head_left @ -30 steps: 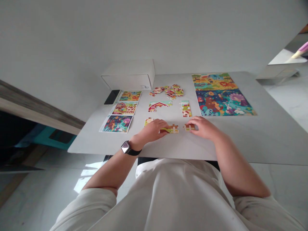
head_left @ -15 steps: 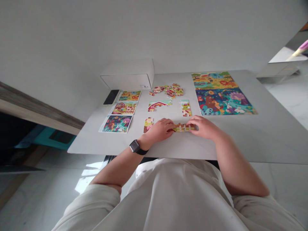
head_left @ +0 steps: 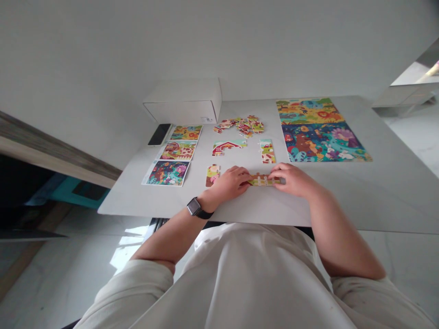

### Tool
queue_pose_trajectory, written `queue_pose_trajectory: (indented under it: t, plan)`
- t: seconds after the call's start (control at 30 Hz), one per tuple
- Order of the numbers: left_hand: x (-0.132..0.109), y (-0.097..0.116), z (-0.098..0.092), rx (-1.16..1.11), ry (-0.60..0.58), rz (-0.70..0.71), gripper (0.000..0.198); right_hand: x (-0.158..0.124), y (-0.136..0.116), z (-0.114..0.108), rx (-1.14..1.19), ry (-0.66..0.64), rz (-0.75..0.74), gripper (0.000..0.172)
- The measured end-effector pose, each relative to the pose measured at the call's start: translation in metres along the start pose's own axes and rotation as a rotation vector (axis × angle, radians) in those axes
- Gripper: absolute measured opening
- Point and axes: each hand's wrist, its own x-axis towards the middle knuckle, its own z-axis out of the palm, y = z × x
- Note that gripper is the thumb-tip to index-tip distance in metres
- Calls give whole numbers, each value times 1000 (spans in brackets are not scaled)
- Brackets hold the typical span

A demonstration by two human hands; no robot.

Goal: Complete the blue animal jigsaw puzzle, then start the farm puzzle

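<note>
A strip of joined puzzle pieces [head_left: 262, 179] with a white fence lies flat near the table's front edge. My left hand [head_left: 234, 183], below a black watch [head_left: 194, 207], grips the strip's left end with its fingers bent. At the other end, my right hand [head_left: 291, 179] pinches the strip between thumb and fingers. Left of my left hand lies a small joined section with a pink pig [head_left: 213, 175], partly covered by that hand. Farther back are a red barn section [head_left: 226, 146] and an upright section with a green tractor [head_left: 268, 151].
Loose puzzle pieces [head_left: 243, 125] are heaped at the back. On the left are a picture sheet [head_left: 166, 173], a phone [head_left: 160, 135] and a white box [head_left: 181, 112]. Two finished puzzles [head_left: 322, 141] lie on the right of the table [head_left: 387, 192].
Both hands keep hold of the fence strip in nearly the same place. The whole view has shifted slightly; nothing on the table has plainly moved.
</note>
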Motion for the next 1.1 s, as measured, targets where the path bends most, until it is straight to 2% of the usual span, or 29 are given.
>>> queue_pose_trajectory:
  t: [0.77, 1.1]
  plan:
    - [-2, 2, 0, -15, 13, -13, 29, 0, -4, 7, -35, 4, 63, 26]
    - [-3, 1, 0, -33, 5, -26, 30, -1, -5, 4, -27, -2, 30, 29]
